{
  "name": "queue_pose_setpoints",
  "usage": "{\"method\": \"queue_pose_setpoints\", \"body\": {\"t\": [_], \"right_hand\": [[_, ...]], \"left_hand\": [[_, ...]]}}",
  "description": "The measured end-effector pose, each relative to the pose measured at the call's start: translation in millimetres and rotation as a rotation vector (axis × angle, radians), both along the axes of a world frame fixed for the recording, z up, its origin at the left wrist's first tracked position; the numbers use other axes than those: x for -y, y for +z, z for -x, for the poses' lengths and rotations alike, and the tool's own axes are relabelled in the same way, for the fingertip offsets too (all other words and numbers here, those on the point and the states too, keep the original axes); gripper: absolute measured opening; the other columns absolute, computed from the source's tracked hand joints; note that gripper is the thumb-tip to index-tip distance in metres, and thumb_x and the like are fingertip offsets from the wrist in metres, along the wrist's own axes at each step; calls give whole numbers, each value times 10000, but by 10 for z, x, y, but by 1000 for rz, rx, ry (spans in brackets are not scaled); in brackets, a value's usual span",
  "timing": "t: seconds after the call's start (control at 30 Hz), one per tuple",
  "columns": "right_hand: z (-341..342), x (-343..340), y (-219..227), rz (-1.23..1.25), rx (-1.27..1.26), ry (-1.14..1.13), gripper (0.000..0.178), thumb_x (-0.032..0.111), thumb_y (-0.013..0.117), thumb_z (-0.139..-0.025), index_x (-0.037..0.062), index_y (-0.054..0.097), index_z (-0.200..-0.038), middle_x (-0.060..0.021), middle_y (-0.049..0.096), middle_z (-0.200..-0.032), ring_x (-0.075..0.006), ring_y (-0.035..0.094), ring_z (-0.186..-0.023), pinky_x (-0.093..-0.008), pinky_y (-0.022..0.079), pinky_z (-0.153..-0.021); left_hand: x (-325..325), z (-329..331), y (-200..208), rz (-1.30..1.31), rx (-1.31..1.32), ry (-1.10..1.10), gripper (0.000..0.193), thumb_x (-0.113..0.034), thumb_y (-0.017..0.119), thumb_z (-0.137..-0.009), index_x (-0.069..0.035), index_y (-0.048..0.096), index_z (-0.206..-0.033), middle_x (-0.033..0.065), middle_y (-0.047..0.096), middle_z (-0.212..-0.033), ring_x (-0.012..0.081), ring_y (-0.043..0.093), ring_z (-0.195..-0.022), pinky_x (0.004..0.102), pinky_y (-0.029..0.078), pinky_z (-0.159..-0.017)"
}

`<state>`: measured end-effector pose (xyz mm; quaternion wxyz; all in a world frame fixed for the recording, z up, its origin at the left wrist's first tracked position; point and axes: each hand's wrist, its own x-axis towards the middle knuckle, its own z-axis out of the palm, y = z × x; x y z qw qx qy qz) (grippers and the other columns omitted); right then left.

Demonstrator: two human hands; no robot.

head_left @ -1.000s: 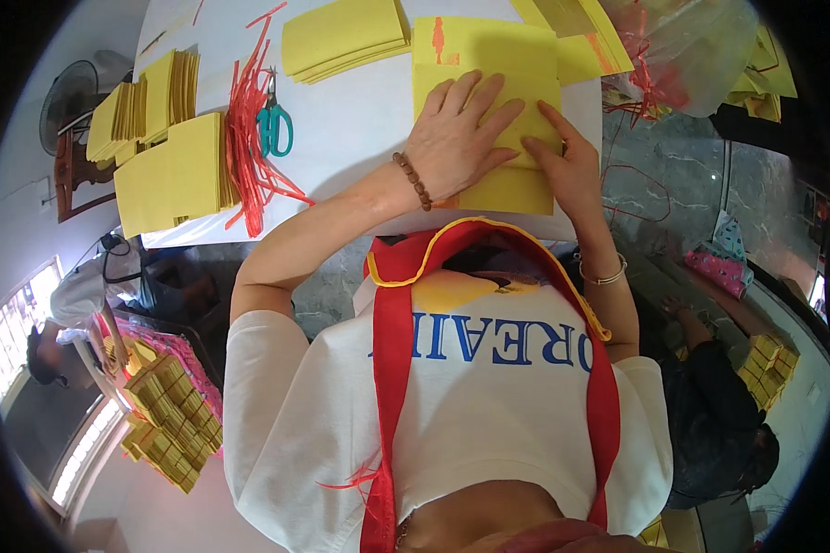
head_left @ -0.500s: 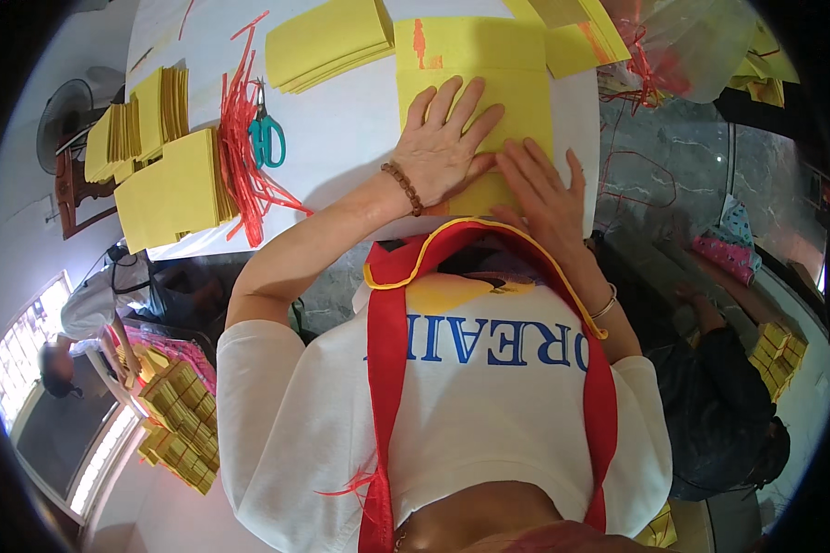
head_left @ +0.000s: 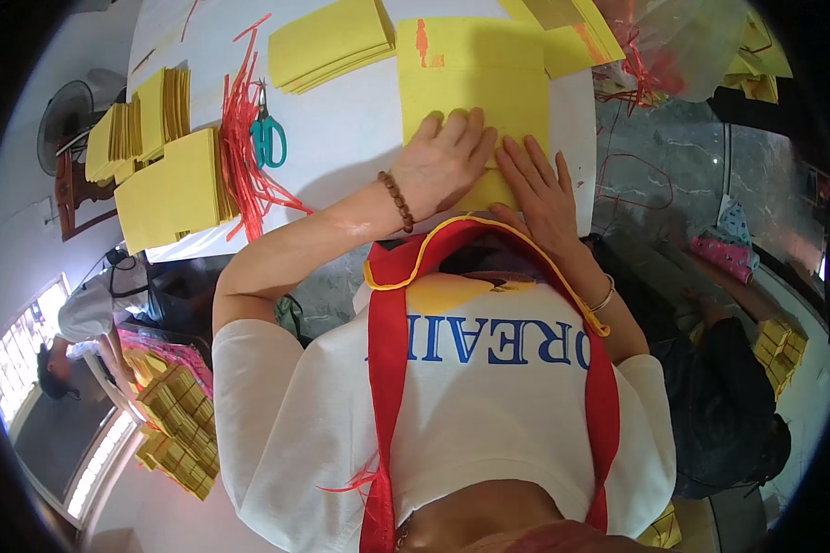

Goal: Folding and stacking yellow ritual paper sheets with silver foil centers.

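White table — one scissors — left grip half-curled, right grip spread, both on yellow paper

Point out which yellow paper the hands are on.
The central paper, with an orange upper-left mark; only it lies under left hand and right hand.

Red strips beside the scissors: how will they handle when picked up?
The red strips are likely floppy, since their ends bend and splay. Probably light, as they look thin and narrow. Could tangle: many cross one another.
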<state>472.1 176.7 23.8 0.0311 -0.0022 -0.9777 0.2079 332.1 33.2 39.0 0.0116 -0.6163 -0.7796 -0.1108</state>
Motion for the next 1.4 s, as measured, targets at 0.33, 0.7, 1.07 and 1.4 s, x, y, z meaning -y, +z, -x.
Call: {"method": "queue_pose_setpoints", "body": {"t": [0.33, 0.7, 1.07, 1.4], "right_hand": [[-19, -228, 136, 797, -301, -228, 483, 319, 381, -924, 14, 399, -1299, -145, 415, -1330, -255, 357, -1256, -358, 230, -1050], [-114, -153, -39, 909, -175, -384, 377, 155, 461, -890, 20, 468, -1242, -131, 478, -1271, -233, 431, -1195, -349, 312, -1007], [-79, -169, -74, 803, -132, -401, 259, 108, 533, -856, 46, 582, -1102, -127, 544, -1179, -235, 480, -1141, -324, 346, -975], [-30, -178, -78, 736, -113, -376, 232, 103, 543, -849, 47, 593, -1069, -123, 550, -1140, -241, 485, -1111, -322, 361, -952]], "left_hand": [[-20, 73, 96, 46, -70, 81, 472, -128, 560, -684, -46, 522, -1147, 81, 549, -1106, 198, 526, -922, 309, 434, -706], [607, 1590, -107, -354, -550, 404, 432, -64, 542, -694, -98, 541, -1125, 48, 593, -1055, 195, 557, -948, 345, 437, -760], [748, 1802, -563, -219, -437, 445, 404, -113, 542, -749, -149, 511, -1150, 35, 565, -1077, 204, 545, -987, 348, 422, -815], [843, 1665, -800, -71, -249, 391, 508, -94, 553, -752, -124, 434, -1245, 100, 453, -1242, 275, 415, -1156, 402, 360, -933]]}}
